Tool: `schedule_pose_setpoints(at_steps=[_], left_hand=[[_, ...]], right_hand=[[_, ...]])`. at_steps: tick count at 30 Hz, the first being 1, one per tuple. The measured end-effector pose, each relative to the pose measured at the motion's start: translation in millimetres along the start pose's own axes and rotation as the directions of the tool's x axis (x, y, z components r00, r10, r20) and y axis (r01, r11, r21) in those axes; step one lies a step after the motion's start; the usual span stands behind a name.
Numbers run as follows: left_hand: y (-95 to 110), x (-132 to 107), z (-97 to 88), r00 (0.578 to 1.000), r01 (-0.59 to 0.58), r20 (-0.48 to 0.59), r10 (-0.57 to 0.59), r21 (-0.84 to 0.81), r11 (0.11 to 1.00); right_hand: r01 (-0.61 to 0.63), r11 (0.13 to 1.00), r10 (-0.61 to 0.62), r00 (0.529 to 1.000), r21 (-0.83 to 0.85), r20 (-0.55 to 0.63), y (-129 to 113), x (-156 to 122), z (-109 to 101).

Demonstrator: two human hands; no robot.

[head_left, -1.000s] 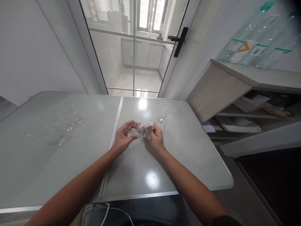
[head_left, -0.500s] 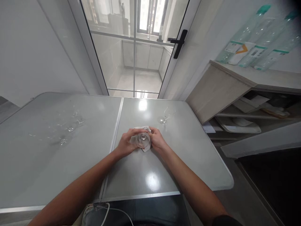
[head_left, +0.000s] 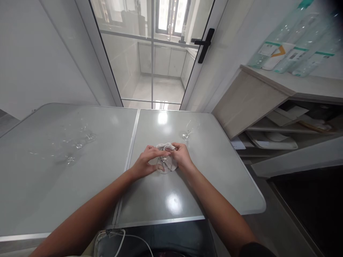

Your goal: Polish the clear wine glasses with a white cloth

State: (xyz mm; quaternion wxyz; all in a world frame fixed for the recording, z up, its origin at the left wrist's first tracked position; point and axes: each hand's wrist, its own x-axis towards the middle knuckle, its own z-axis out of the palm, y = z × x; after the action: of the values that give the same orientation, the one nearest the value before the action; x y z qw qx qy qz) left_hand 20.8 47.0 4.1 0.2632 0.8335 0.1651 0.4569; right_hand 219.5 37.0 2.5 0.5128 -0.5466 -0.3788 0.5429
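Note:
Between my hands, above the grey table (head_left: 150,203), is a clear wine glass (head_left: 164,167), its round rim or foot turned toward me. My left hand (head_left: 147,161) grips the glass from the left, thumb below and fingers over the top. A white cloth (head_left: 166,146) is bunched behind and to the right of the glass. My right hand (head_left: 182,155) pinches the cloth against the glass's right side; its fingertips are partly hidden by the cloth.
One clear wine glass (head_left: 187,136) stands farther back on the right half of the table. Several more clear glasses (head_left: 79,145) are on the left half. Plastic bottles (head_left: 285,57) stand on a wooden shelf unit (head_left: 233,103) at right. A glazed door (head_left: 152,71) is behind the table.
The glass has tilted, its round end shifting slightly down toward me. My left fingers now reach farther across its top, and the cloth has bunched up behind it.

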Motion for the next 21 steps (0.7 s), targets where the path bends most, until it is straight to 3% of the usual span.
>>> schedule_pose_setpoints(at_steps=[3, 8, 16, 18, 21], left_hand=[[-1, 0, 1.0, 0.997, -0.081, 0.023, 0.080, 0.057, 0.995], [2, 3, -1.6, 0.971, -0.203, 0.155, 0.179, 0.155, 0.967], [10, 7, -4.5, 0.954, -0.259, 0.213, 0.210, 0.240, 0.935], [9, 7, -5.4, 0.957, -0.260, 0.200, 0.212, 0.254, 0.932], [8, 5, -6.1, 0.956, -0.271, 0.183, 0.229, 0.253, 0.929]], right_hand=[[0.039, 0.999, -0.038, 0.996, 0.014, -0.085, -1, 0, -1], [-0.028, 0.998, 0.019, 0.985, 0.049, 0.173, -7, -2, -1], [0.109, 0.992, -0.103, 0.989, 0.056, -0.104, -10, 0, -3], [0.088, 0.995, -0.085, 0.995, 0.048, -0.058, -10, -1, -2], [0.028, 0.999, -0.031, 0.992, 0.022, 0.125, -8, -2, 1]])
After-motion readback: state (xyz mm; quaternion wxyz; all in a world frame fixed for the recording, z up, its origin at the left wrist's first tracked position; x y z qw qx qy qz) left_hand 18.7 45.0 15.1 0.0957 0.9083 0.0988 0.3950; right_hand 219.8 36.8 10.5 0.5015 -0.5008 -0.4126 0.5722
